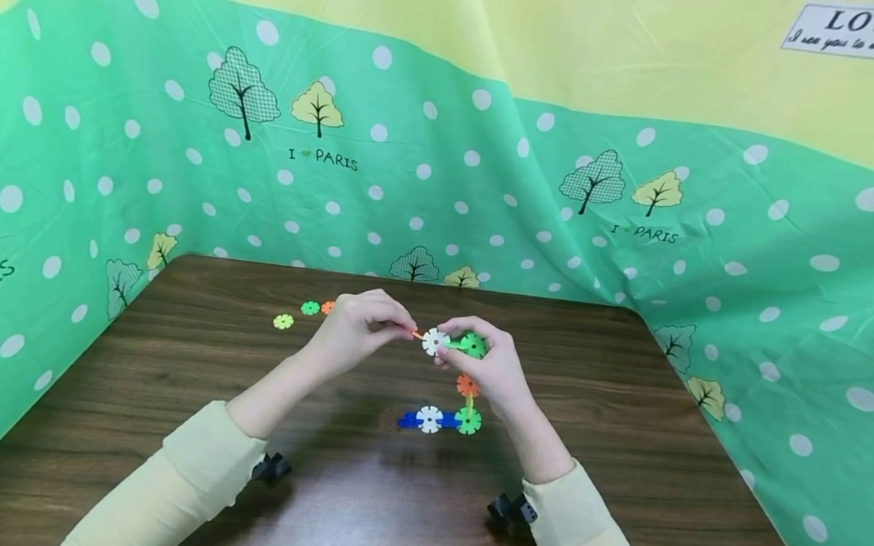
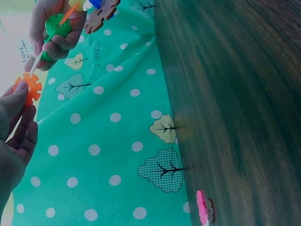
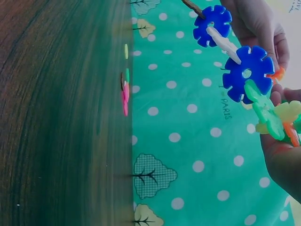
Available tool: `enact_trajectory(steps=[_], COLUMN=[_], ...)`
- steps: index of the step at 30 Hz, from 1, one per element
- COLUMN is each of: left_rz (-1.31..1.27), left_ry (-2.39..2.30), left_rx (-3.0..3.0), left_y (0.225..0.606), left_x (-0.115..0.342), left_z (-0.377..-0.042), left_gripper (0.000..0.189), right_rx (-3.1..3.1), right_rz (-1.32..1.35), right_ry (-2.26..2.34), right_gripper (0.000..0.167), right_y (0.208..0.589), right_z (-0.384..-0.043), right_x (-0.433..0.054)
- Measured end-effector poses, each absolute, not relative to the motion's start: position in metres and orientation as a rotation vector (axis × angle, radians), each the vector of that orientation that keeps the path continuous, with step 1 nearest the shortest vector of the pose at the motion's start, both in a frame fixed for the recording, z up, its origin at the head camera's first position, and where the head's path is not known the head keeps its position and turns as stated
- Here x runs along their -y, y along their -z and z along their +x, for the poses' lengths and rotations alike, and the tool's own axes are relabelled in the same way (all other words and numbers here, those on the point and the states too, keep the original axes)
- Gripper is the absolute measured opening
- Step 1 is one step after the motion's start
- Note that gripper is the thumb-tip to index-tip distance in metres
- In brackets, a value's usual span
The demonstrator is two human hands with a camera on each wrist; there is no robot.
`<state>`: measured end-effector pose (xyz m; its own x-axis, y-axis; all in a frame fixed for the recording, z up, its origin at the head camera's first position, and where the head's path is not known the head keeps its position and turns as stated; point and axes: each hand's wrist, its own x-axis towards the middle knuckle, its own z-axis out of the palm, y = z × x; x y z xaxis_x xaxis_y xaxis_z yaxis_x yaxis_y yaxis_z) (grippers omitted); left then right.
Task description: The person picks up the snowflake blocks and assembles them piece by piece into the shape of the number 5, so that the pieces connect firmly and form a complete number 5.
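Note:
Between thumb and fingers, my left hand [image 1: 362, 327] pinches an orange notched plastic disc [image 2: 31, 88]. The disc's edge meets a white notched disc [image 1: 435, 342]; how deep the slots sit together I cannot tell. My right hand [image 1: 493, 367] grips that white disc and the green disc [image 1: 474, 345] beside it. From there a linked chain hangs down in the head view: an orange disc [image 1: 468, 385], a yellow one edge-on, a green disc [image 1: 468, 422], then blue discs [image 3: 248, 74] with a white disc [image 1: 430, 419] between them. A brown disc [image 2: 99, 18] ends it.
Loose discs lie at the table's back left: a yellow one [image 1: 283, 321], a green one [image 1: 310, 308] and an orange-looking one [image 1: 328, 307] partly behind the left hand. A pink disc [image 2: 201, 207] shows there too. Polka-dot curtain [image 1: 412, 196] surrounds the dark wooden table [image 1: 176, 366].

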<state>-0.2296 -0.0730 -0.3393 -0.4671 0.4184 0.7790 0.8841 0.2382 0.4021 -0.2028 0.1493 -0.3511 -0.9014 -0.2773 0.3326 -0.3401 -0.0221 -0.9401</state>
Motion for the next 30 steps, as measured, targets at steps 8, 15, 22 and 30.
enact_trajectory(steps=[8,15,22,30], left_rz=[-1.184,-1.159,-1.201,-1.239], left_ry=[1.185,1.182,1.176,1.153], left_rx=[1.991,1.974,1.985,1.994], left_y=[0.3399,0.3368,0.3380,0.3373], left_x=[0.0720,0.0731,0.0717,0.0715], left_z=[-0.2292,-0.2323,-0.2326,-0.2333], left_gripper=[0.009,0.012,0.010,0.015], right_rx=[2.164,2.179,2.263,2.276], right_rz=[0.652,0.666,0.721,0.723], right_ry=[-2.114,-2.124,-2.060,-2.062], right_gripper=[0.028,0.026,0.025,0.025], right_y=[0.3525,0.3526,0.3515,0.3508], right_z=[-0.2036,-0.2027,-0.2018,-0.2010], right_x=[-0.1493,-0.1501,-0.1504,-0.1508])
